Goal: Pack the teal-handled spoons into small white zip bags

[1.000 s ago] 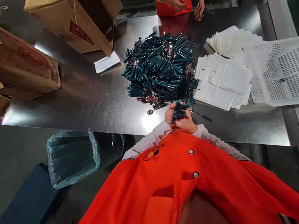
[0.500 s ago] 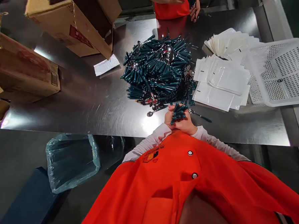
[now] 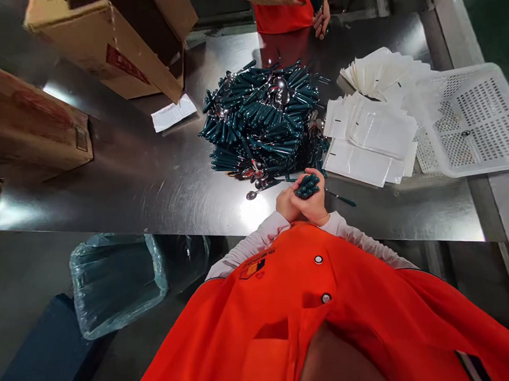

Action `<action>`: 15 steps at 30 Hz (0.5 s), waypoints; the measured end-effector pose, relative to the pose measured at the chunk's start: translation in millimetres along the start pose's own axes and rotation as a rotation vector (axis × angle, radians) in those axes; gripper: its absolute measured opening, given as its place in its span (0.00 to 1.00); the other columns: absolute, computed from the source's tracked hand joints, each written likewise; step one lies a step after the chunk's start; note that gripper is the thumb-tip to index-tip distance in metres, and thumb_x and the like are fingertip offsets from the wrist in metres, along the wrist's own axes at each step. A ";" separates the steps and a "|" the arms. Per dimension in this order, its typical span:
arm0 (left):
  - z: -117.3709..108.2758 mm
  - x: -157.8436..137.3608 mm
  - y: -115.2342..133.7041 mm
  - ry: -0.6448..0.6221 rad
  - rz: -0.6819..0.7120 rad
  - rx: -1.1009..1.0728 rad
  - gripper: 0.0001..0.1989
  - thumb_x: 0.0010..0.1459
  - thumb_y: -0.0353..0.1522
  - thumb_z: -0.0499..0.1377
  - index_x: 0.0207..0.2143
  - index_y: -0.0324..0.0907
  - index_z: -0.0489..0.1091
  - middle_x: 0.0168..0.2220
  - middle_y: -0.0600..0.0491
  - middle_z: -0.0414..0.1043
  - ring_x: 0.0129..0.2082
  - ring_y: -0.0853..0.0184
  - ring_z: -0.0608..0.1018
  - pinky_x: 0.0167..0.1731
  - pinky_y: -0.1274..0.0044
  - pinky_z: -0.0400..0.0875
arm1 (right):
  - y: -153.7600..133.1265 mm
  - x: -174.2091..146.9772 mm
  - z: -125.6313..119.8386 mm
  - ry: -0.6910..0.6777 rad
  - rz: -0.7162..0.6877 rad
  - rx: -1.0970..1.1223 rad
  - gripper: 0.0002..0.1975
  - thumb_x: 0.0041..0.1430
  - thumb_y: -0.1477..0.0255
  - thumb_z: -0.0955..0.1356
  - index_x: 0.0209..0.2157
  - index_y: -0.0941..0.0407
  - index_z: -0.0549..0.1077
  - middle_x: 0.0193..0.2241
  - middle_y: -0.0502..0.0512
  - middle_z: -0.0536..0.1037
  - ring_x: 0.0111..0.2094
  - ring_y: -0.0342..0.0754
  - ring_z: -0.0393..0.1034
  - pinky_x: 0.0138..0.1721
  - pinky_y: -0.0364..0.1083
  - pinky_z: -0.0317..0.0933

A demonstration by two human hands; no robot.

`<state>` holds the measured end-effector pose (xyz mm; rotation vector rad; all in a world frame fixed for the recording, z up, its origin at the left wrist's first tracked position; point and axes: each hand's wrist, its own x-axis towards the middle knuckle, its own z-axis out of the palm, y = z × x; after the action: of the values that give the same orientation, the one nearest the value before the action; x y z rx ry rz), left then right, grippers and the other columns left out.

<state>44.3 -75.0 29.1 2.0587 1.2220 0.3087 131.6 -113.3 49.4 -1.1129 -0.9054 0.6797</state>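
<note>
Both my hands are wrapped round a bundle of green-handled cutlery (image 3: 306, 186) at the near edge of the table. The rounded handle ends point up at me, and the other ends are hidden in the grip. My right hand (image 3: 316, 208) closes round the bundle from the right, while my left hand (image 3: 286, 205) presses against it from the left, its fingers partly covered. Just beyond lies a big pile of dark green-handled cutlery (image 3: 272, 118) with shiny spoon bowls among it. A loose spoon (image 3: 252, 195) rests left of my hands, and a green handle (image 3: 343, 199) shows on the right.
White plastic bags (image 3: 369, 139) lie in stacks right of the pile, beside a white perforated basket (image 3: 471, 170). Cardboard boxes (image 3: 33, 117) stand on the left of the metal table (image 3: 160, 184). A lined bin (image 3: 156, 264) is below. Opposite, another person's hand (image 3: 322, 19) holds similar handles.
The bundle's handle ends have drawn together and now sit more evenly. My right hand's fingers have come up round them. The whole view has shifted slightly.
</note>
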 end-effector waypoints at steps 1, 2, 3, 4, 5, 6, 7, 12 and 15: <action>-0.6 -1.6 2.0 0.001 -0.015 0.009 0.10 0.63 0.29 0.61 0.46 0.35 0.76 0.44 0.42 0.79 0.46 0.54 0.80 0.50 0.67 0.75 | 3.2 1.9 -0.3 0.061 0.037 0.003 0.32 0.47 0.73 0.73 0.51 0.49 0.58 0.37 0.48 0.70 0.35 0.46 0.70 0.45 0.51 0.70; -2.0 -3.0 4.4 0.005 -0.018 0.011 0.13 0.62 0.29 0.62 0.49 0.34 0.75 0.44 0.41 0.79 0.47 0.54 0.80 0.50 0.67 0.75 | 6.6 3.5 -0.9 0.113 0.075 0.019 0.30 0.45 0.73 0.72 0.49 0.49 0.58 0.35 0.46 0.69 0.33 0.45 0.69 0.42 0.50 0.70; -4.0 -3.9 6.8 0.008 -0.007 0.006 0.18 0.61 0.28 0.63 0.53 0.34 0.72 0.47 0.41 0.79 0.48 0.53 0.80 0.50 0.67 0.75 | 9.7 4.7 -1.6 0.151 0.107 0.039 0.29 0.44 0.74 0.71 0.47 0.49 0.57 0.34 0.45 0.68 0.32 0.45 0.68 0.41 0.49 0.70; -6.3 -4.2 9.2 0.009 0.015 -0.007 0.24 0.58 0.27 0.65 0.57 0.34 0.69 0.50 0.41 0.78 0.50 0.54 0.80 0.51 0.68 0.75 | 12.4 5.5 -2.1 0.170 0.129 0.053 0.28 0.43 0.74 0.71 0.45 0.49 0.57 0.33 0.45 0.68 0.31 0.45 0.68 0.42 0.50 0.70; -8.4 -3.9 11.4 0.004 0.037 -0.028 0.30 0.57 0.27 0.66 0.61 0.36 0.65 0.54 0.42 0.77 0.51 0.54 0.80 0.51 0.68 0.75 | 14.4 5.7 -2.3 0.170 0.137 0.057 0.27 0.43 0.74 0.70 0.44 0.49 0.57 0.33 0.44 0.68 0.32 0.45 0.68 0.44 0.51 0.70; -9.7 -3.1 13.0 -0.008 0.045 -0.052 0.35 0.56 0.27 0.66 0.65 0.37 0.61 0.57 0.43 0.75 0.52 0.55 0.80 0.51 0.69 0.75 | 15.7 5.6 -2.4 0.149 0.130 0.052 0.27 0.42 0.74 0.70 0.44 0.49 0.57 0.32 0.44 0.68 0.33 0.45 0.68 0.47 0.52 0.70; -10.0 -2.0 13.8 -0.024 0.032 -0.075 0.40 0.55 0.27 0.66 0.68 0.38 0.57 0.58 0.43 0.75 0.51 0.56 0.80 0.50 0.69 0.76 | 16.5 5.5 -2.7 0.114 0.113 0.037 0.27 0.43 0.74 0.70 0.44 0.49 0.57 0.32 0.45 0.69 0.35 0.46 0.69 0.50 0.53 0.69; 1.1 0.5 4.4 -0.011 -0.097 -0.176 0.31 0.58 0.27 0.64 0.64 0.36 0.64 0.55 0.42 0.77 0.50 0.57 0.81 0.50 0.71 0.75 | 23.8 12.8 -33.7 -0.173 0.137 -0.227 0.29 0.46 0.62 0.77 0.47 0.51 0.64 0.44 0.55 0.75 0.47 0.53 0.71 0.55 0.56 0.66; -0.1 -0.2 -9.2 0.003 -0.217 -0.200 0.15 0.59 0.29 0.64 0.49 0.36 0.74 0.47 0.43 0.80 0.47 0.59 0.81 0.49 0.71 0.75 | 35.8 13.5 -93.6 -0.330 0.302 -0.580 0.24 0.49 0.61 0.77 0.46 0.54 0.73 0.53 0.62 0.74 0.53 0.58 0.69 0.53 0.55 0.67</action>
<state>37.9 -72.3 22.9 1.7402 1.3457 0.3177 219.3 -133.2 3.2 -1.7090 -1.2773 0.8949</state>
